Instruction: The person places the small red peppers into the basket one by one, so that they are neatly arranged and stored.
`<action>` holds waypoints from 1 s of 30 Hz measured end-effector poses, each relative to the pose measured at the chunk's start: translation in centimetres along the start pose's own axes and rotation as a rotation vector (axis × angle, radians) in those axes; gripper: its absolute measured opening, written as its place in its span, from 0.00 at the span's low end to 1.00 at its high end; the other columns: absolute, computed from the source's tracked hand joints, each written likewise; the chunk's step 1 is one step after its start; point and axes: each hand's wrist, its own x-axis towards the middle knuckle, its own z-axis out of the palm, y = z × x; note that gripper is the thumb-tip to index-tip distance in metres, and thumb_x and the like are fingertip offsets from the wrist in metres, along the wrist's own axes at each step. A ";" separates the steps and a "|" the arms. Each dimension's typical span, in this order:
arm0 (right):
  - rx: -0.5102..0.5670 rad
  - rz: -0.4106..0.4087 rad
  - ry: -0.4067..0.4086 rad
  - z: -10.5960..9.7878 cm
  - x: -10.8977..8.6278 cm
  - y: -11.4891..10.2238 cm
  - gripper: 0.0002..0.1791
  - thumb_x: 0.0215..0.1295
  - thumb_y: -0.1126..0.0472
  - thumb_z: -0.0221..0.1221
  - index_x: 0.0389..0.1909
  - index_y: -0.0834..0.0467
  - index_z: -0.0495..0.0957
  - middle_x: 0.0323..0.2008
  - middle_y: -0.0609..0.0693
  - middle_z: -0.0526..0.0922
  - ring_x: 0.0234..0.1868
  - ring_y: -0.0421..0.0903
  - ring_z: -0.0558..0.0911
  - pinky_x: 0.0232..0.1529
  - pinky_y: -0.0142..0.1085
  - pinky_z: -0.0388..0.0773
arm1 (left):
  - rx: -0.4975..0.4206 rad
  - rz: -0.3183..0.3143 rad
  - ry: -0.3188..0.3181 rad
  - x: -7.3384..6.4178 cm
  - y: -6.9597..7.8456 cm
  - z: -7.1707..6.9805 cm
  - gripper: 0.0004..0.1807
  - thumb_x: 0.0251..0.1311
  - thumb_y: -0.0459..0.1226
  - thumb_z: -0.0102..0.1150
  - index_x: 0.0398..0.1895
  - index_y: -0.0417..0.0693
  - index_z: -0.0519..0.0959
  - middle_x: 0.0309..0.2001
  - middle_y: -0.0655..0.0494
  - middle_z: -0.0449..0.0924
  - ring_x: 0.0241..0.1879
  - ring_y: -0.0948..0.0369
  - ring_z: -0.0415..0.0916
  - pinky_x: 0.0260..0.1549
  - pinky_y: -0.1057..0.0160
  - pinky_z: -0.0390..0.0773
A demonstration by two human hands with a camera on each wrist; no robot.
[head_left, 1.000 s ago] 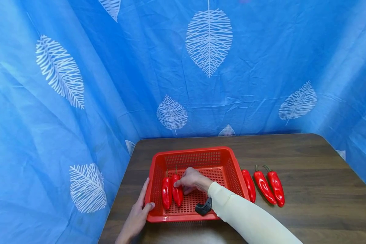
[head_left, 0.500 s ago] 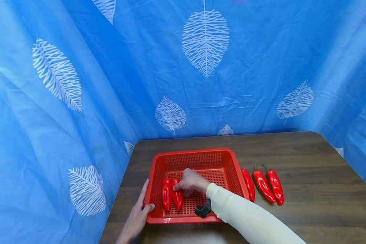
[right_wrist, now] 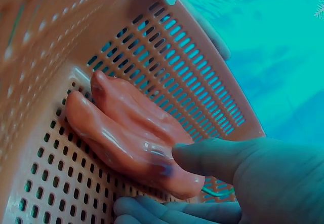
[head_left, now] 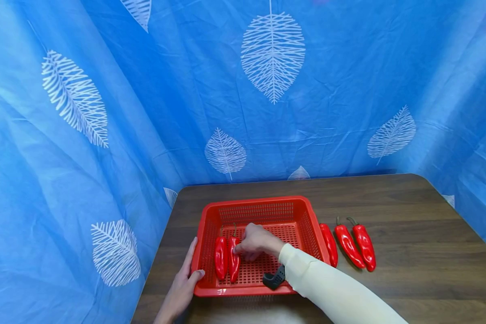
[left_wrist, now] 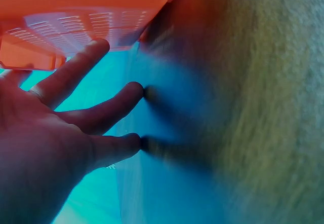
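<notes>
- Right arm: we see the pale sleeve [head_left: 334, 289] extend diagonally from the lower right of the head frame toward its lower centre.
- Right hand [head_left: 257, 239]: knuckles up, inside the red basket [head_left: 263, 199]. The thumb touches the contacted pepper [head_left: 234, 266]; the fingers lie loosely to its right. We note a released hand, not clenched.
- Left hand [head_left: 181, 282]: lower left, thumb over the basket's left rim, fingers straight along the outside. In the left wrist view we see them spread, ungrasping.
- Contacted pepper: on the basket floor, left half, stem toward the top.
- Adjacent pepper [head_left: 220, 257]: just left of it, roughly parallel.
- Three further peppers [head_left: 348, 246]: on the desk [head_left: 421, 256], right of the basket.
</notes>
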 end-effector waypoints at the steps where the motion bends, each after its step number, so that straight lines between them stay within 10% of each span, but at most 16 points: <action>1: 0.001 -0.003 -0.004 -0.1 -0.1 0.1 0.15 0.67 0.56 0.75 0.29 0.65 0.89 0.28 0.60 0.91 0.32 0.55 0.93 0.39 0.45 0.93 | -0.001 -0.002 -0.001 0.0 0.0 0.0 0.52 0.71 0.35 0.57 0.92 0.72 0.43 0.89 0.38 0.48 0.75 0.32 0.71 0.63 0.37 0.85; 15: 0.020 -0.045 -0.087 -3.2 -1.6 1.4 0.14 0.69 0.56 0.73 0.39 0.66 0.91 0.35 0.60 0.93 0.39 0.57 0.95 0.43 0.48 0.94 | -0.019 -0.013 -0.003 0.2 -0.1 0.3 0.51 0.72 0.36 0.56 0.92 0.71 0.42 0.89 0.38 0.46 0.77 0.31 0.69 0.63 0.38 0.85; 30: 0.272 -0.135 -0.134 -11.7 -6.5 2.9 0.27 0.71 0.57 0.72 0.63 0.71 0.83 0.53 0.64 0.92 0.55 0.62 0.92 0.58 0.51 0.90 | -0.036 0.008 0.004 0.1 -0.2 0.3 0.52 0.72 0.37 0.59 0.91 0.74 0.44 0.89 0.41 0.48 0.78 0.32 0.67 0.62 0.37 0.86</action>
